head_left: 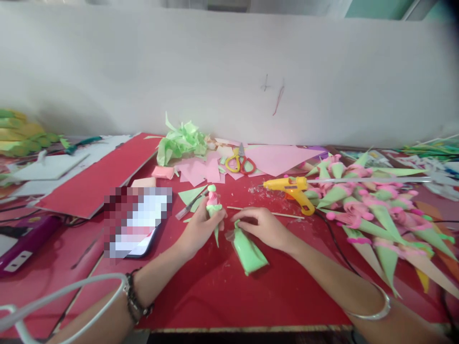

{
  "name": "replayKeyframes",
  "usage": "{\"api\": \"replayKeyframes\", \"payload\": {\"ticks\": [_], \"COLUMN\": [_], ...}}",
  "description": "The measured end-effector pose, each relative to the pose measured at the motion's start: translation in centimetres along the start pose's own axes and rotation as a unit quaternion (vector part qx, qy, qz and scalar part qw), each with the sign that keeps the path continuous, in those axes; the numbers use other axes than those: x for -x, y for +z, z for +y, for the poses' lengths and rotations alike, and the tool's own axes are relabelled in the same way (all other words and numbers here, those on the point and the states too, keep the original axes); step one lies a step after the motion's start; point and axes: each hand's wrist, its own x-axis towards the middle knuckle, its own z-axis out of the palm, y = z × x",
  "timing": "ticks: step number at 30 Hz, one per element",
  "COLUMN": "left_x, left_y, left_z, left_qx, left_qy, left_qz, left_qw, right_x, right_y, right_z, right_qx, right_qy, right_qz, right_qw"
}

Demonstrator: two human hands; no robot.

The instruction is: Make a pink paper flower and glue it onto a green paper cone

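In my left hand (202, 224) is a small pink and green paper cone figure (213, 199), held upright with its green tip pointing down below my fingers. A light green ball sits on its top, and a ruffled green band runs round its middle. My right hand (263, 227) is at the open end of a clear packet of light green modelling clay (249, 253). Its thumb and fingertips pinch a bit of green clay at the packet's mouth. A thin wooden stick (268, 212) lies just behind that hand.
A yellow hot glue gun (294, 188) lies beside a heap of pink and green paper cones (376, 205). Scissors (241, 161) rest on pink paper scraps (199, 169). At left are a phone (143, 224), a red board (96, 177) and a purple power strip (27, 241).
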Motion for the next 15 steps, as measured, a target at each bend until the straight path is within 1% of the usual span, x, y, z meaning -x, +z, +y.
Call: {"api": "replayKeyframes", "payload": {"ticks": [4, 7, 11, 15], "left_x": [0.1, 0.3, 0.4, 0.4], "left_y": [0.3, 0.5, 0.8, 0.8], "left_z": [-0.2, -0.3, -0.5, -0.7], "left_qx": [0.008, 0.040, 0.091, 0.122], "left_qy": [-0.029, -0.056, -0.074, -0.087], "left_qz": [0.024, -0.003, -0.041, -0.057], "left_qw": [0.999, 0.998, 0.992, 0.987], "right_x": [0.2, 0.5, 0.6, 0.7], "right_y": [0.4, 0.7, 0.7, 0.8], "right_z": [-0.4, -0.9, -1.5, -1.8], "right_qx": [-0.065, -0.066, -0.026, -0.010], "right_qy": [-0.002, -0.036, -0.098, -0.111], "right_qz": [0.049, 0.090, 0.133, 0.128], "right_qw": [0.997, 0.993, 0.986, 0.985]}}
